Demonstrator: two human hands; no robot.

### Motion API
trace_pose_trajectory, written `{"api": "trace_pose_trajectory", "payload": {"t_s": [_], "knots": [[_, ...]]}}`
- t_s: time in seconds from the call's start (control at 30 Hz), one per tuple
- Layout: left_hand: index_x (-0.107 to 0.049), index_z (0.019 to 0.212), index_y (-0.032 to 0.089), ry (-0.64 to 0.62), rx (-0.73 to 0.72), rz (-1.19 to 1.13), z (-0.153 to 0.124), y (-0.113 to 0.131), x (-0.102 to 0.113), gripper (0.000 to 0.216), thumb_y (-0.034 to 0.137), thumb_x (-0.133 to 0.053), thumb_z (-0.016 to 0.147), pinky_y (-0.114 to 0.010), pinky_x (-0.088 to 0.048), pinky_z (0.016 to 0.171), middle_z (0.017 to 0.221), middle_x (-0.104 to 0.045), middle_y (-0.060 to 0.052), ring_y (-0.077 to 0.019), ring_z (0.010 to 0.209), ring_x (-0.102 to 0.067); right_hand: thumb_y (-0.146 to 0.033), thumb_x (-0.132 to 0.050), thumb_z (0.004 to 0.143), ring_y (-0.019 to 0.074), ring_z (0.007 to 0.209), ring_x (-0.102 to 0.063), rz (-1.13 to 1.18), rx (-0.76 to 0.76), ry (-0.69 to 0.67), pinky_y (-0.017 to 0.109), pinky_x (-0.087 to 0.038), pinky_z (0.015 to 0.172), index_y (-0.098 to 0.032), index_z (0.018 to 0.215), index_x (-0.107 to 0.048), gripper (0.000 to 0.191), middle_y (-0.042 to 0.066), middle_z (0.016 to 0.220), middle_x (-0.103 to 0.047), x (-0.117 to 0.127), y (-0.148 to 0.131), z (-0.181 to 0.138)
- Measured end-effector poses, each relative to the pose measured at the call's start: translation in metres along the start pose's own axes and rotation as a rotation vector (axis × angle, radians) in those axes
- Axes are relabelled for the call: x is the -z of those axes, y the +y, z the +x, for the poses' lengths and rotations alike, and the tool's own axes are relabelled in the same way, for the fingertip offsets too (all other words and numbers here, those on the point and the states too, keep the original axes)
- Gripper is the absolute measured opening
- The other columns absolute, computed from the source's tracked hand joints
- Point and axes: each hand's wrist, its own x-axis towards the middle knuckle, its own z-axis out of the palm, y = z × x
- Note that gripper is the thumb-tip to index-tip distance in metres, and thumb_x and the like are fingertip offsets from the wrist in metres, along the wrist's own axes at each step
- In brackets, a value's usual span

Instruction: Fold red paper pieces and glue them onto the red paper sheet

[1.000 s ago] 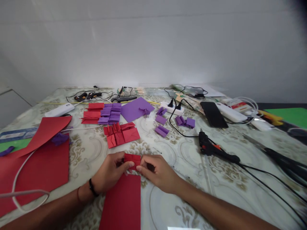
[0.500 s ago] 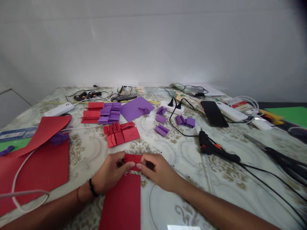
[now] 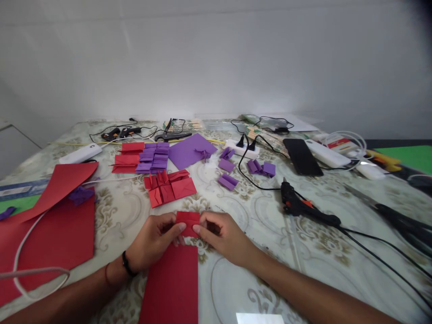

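Observation:
A small folded piece of red paper (image 3: 188, 219) is pinched at both sides, a crease running across it. My left hand (image 3: 157, 236) grips its left edge, thumb on the near face. On the right edge, my right hand (image 3: 221, 235) closes thumb and fingers the same way. Below them a long red paper strip (image 3: 173, 285) lies on the table, its far end just under my left fingers. Just beyond my hands sit folded red paper pieces (image 3: 170, 189), with more folded purple pieces (image 3: 153, 157) behind.
To the right lie a black hot glue gun (image 3: 305, 207) with its cord and scissors (image 3: 391, 216). A phone (image 3: 302, 157) and a white power strip (image 3: 243, 149) stand farther back. Large red sheets (image 3: 60, 243) and a white cable cover the left side.
The folded red paper has been tilted up, so more of its flat face shows. My thumbs have shifted slightly apart, both hands still holding it.

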Motion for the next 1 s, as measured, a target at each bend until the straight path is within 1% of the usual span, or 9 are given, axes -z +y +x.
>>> {"api": "trace_pose_trajectory", "payload": {"t_s": [0.13,0.3,0.4,0.5,0.63,0.73,0.83,0.9,1.0], "knots": [[-0.060,0.071,0.018,0.016,0.019,-0.022,0.0013,-0.0026,-0.0010,0.038,0.047,-0.059,0.095,-0.025,-0.048,0.060,0.067,-0.073,-0.003,-0.0154,0.059,-0.064,-0.035,-0.061,0.093,0.0103,0.055,-0.040,-0.014,-0.012,0.025,0.023,-0.031,0.052,-0.019,0.069,-0.054,0.031,-0.004,0.061,-0.048,0.0001,0.0003,0.0002],[-0.056,0.073,0.018,0.043,0.030,-0.107,0.0014,-0.0054,-0.0019,0.037,0.048,-0.062,0.094,-0.023,-0.048,0.058,0.067,-0.072,-0.002,-0.0134,0.057,-0.062,-0.037,-0.061,0.094,0.0103,0.055,-0.040,0.000,-0.024,0.046,0.023,-0.032,0.052,-0.019,0.071,-0.054,0.030,-0.005,0.061,-0.047,0.0000,0.0031,0.0009],[-0.055,0.073,0.018,0.014,0.007,-0.086,-0.0003,-0.0052,-0.0018,0.037,0.047,-0.061,0.095,-0.023,-0.048,0.058,0.065,-0.071,-0.002,-0.0133,0.057,-0.061,-0.035,-0.063,0.092,0.0101,0.054,-0.040,0.003,-0.036,0.009,0.022,-0.031,0.051,-0.019,0.070,-0.052,0.029,-0.006,0.060,-0.047,-0.0002,0.0046,0.0006],[-0.053,0.073,0.019,-0.018,-0.008,-0.077,-0.0011,-0.0044,-0.0017,0.036,0.046,-0.061,0.096,-0.023,-0.048,0.059,0.064,-0.070,-0.002,-0.0134,0.057,-0.062,-0.032,-0.064,0.090,0.0100,0.055,-0.039,-0.031,-0.024,0.010,0.022,-0.030,0.051,-0.019,0.066,-0.050,0.031,-0.006,0.058,-0.047,0.0003,0.0050,0.0000],[-0.061,0.078,0.018,-0.048,0.004,-0.040,-0.0005,-0.0030,-0.0016,0.032,0.044,-0.062,0.096,-0.024,-0.048,0.060,0.068,-0.072,-0.003,-0.0145,0.061,-0.063,-0.032,-0.065,0.090,0.0098,0.055,-0.038,-0.061,-0.003,0.010,0.022,-0.030,0.052,-0.019,0.066,-0.049,0.031,-0.006,0.058,-0.046,0.0009,0.0043,-0.0005],[-0.066,0.083,0.017,-0.067,0.020,0.002,-0.0005,-0.0016,-0.0017,0.029,0.043,-0.061,0.096,-0.025,-0.049,0.062,0.071,-0.074,-0.004,-0.0162,0.064,-0.066,-0.034,-0.065,0.090,0.0096,0.054,-0.037,-0.049,-0.014,-0.007,0.023,-0.029,0.051,-0.019,0.066,-0.049,0.032,-0.006,0.057,-0.045,0.0007,0.0035,-0.0003],[-0.066,0.080,0.017,-0.041,0.019,0.024,-0.0010,-0.0007,-0.0025,0.031,0.043,-0.060,0.096,-0.025,-0.049,0.060,0.066,-0.073,-0.003,-0.0160,0.060,-0.065,-0.038,-0.066,0.090,0.0098,0.053,-0.036,-0.035,-0.022,-0.006,0.023,-0.029,0.050,-0.019,0.066,-0.050,0.034,-0.006,0.057,-0.044,0.0002,0.0023,0.0001],[-0.065,0.077,0.017,-0.020,0.018,0.049,-0.0013,0.0002,-0.0034,0.032,0.043,-0.060,0.095,-0.024,-0.047,0.058,0.064,-0.071,-0.002,-0.0156,0.059,-0.064,-0.039,-0.066,0.090,0.0102,0.054,-0.038,-0.037,-0.028,-0.007,0.023,-0.030,0.051,-0.019,0.066,-0.052,0.034,-0.006,0.056,-0.046,0.0000,0.0014,0.0002],[-0.065,0.079,0.017,0.003,0.018,0.067,-0.0013,0.0028,-0.0045,0.028,0.041,-0.061,0.093,-0.023,-0.042,0.054,0.062,-0.066,0.000,-0.0147,0.057,-0.059,-0.039,-0.067,0.090,0.0104,0.054,-0.041,-0.022,-0.043,-0.017,0.023,-0.033,0.052,-0.019,0.068,-0.056,0.032,-0.005,0.058,-0.050,-0.0002,0.0003,0.0003]]}}
